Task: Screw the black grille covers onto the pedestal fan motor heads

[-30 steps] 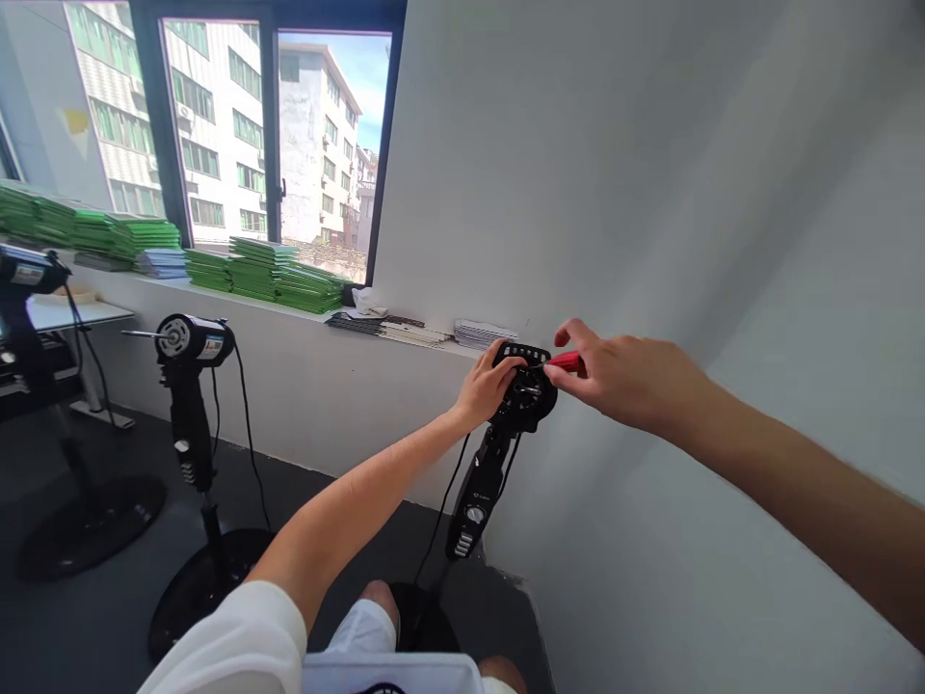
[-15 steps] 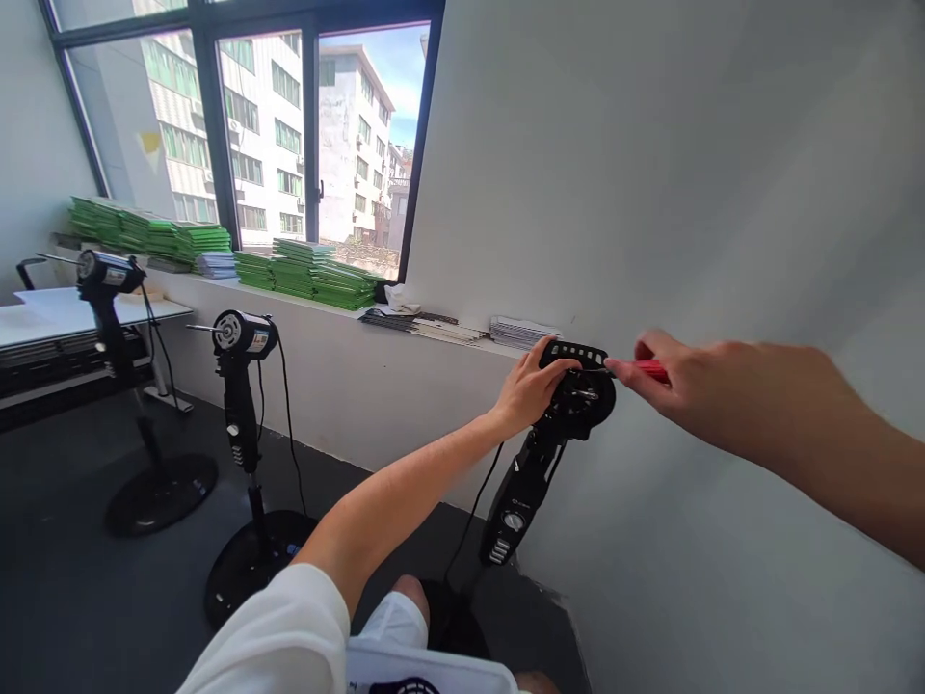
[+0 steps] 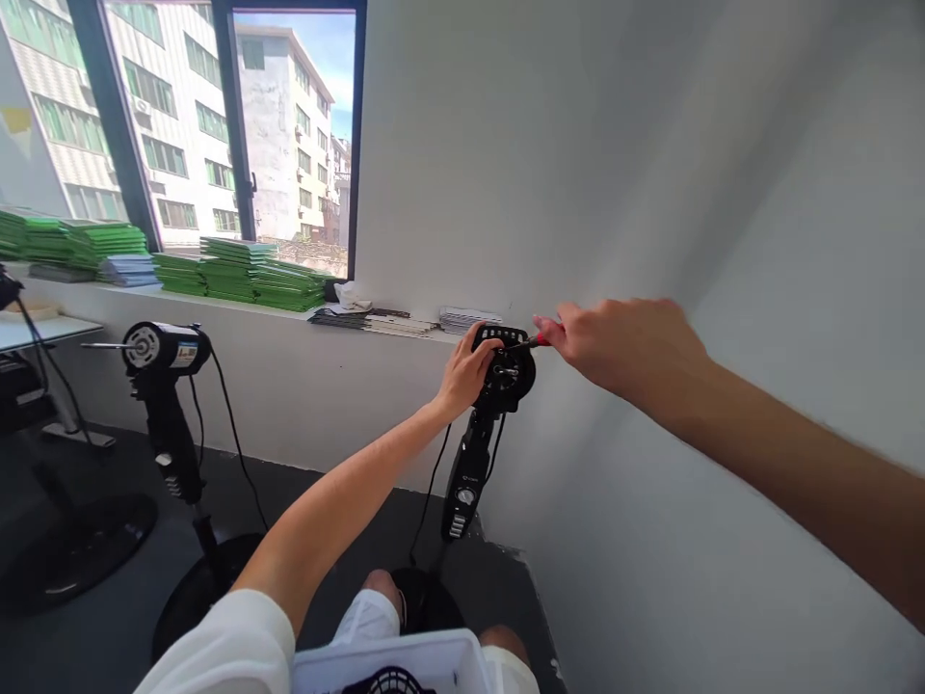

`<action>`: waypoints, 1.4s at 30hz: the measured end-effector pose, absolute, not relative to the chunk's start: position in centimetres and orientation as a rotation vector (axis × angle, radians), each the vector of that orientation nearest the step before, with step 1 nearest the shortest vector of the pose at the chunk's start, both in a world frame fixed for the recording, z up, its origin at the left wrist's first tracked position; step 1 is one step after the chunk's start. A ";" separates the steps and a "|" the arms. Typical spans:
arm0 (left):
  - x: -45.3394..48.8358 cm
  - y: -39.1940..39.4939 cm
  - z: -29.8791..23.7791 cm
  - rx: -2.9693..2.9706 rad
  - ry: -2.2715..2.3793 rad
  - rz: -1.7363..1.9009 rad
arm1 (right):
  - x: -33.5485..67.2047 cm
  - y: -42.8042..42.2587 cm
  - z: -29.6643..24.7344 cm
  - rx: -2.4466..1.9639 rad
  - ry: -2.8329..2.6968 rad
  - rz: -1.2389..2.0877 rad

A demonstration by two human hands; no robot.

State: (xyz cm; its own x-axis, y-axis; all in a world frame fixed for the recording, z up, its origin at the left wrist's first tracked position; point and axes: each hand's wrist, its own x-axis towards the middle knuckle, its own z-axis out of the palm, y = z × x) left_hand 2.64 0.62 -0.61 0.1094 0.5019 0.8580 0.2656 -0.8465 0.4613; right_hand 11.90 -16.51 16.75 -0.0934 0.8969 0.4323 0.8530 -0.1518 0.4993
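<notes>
1. Got two bare hands up at one round black plastic fan head point(image 3: 510, 386), sitting atop one black plastic column point(image 3: 466, 482) near the pale grey wall point(image 3: 614, 501).
2. With the left hand point(image 3: 462, 371), hanging onto one slotted black plastic rim point(image 3: 506, 333) along the top, fingers curled over it.
3. With the right hand point(image 3: 628, 342), pinching one red-handled tool point(image 3: 541, 339) by the handle, thin dark shaft aimed left at the head. Can't tell if touching.
4. Counting two more black pedestal stands leftward: one topped by a black-and-silver motor point(image 3: 170, 349), one cut off at the edge.
5. Down by the knees: one white plastic bin point(image 3: 473, 665), one black slotted part point(image 3: 390, 680) inside.
6. On the sill: at least five green stacks point(image 3: 235, 275), plus one bluish stack point(image 3: 130, 271).
</notes>
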 end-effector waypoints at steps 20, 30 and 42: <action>2.9 1.2 -1.3 2.216 0.701 1.852 | 11.8 -16.6 16.3 2.039 2.176 0.929; 2.9 1.0 -1.1 2.197 0.730 1.832 | 11.0 -16.7 16.4 2.020 2.188 0.912; 2.6 0.7 -0.6 2.214 0.788 1.804 | 11.8 -16.3 16.3 2.155 2.060 1.086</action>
